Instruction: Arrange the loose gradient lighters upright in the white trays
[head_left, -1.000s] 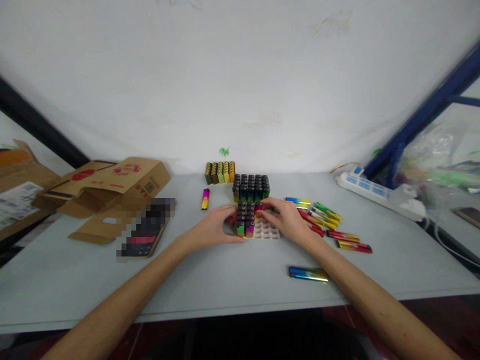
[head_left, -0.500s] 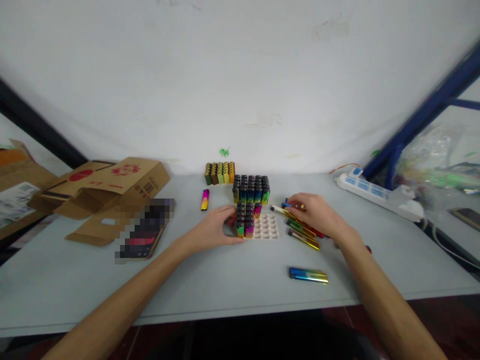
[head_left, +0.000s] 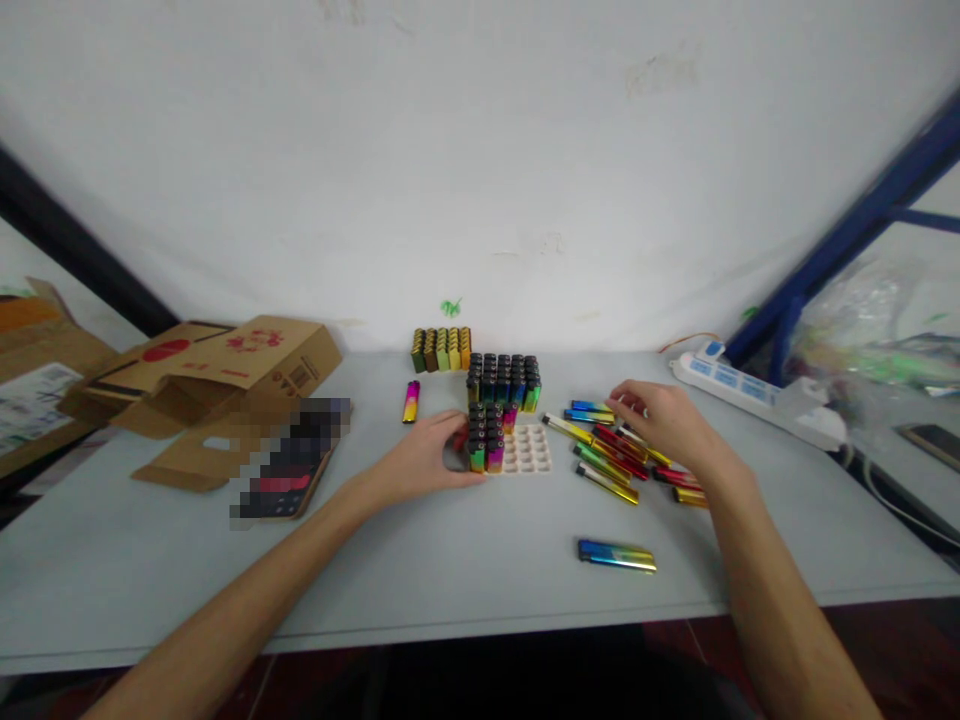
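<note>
Nearest us on the worktop (head_left: 450, 575), a blue-and-gold lighter (head_left: 617, 555) lies flat, well apart from the others. Farther in on the left rests a phone (head_left: 289, 480), its screen blurred into blocks. Our left hand (head_left: 424, 457) curves around the left end of a white tray (head_left: 534, 455), thumb at its near edge; the fingertips pass out of sight beside the lighters, so we cannot tell if that grip is clamped. In the tray, black-topped lighters (head_left: 486, 438) stand upright in two columns on the left, with one pink-and-yellow lighter (head_left: 511, 417) at the far end of the next column; the hollows to the right show bare.

To the right of the tray we see loose lighters (head_left: 607, 462) in red, green, gold and blue, lying across one another. Our right hand (head_left: 649, 415) is over their far side, fingers bent beside the blue ones; we cannot tell whether its grip is closed on any.

Beyond, a pink-topped yellow lighter (head_left: 410, 402) lies alone left of a packed black-topped block (head_left: 504, 382). Cardboard boxes (head_left: 281, 350) sit far left, a power strip (head_left: 757, 398) far right, and a gold-topped block (head_left: 441, 350) before the wall (head_left: 480, 180).
</note>
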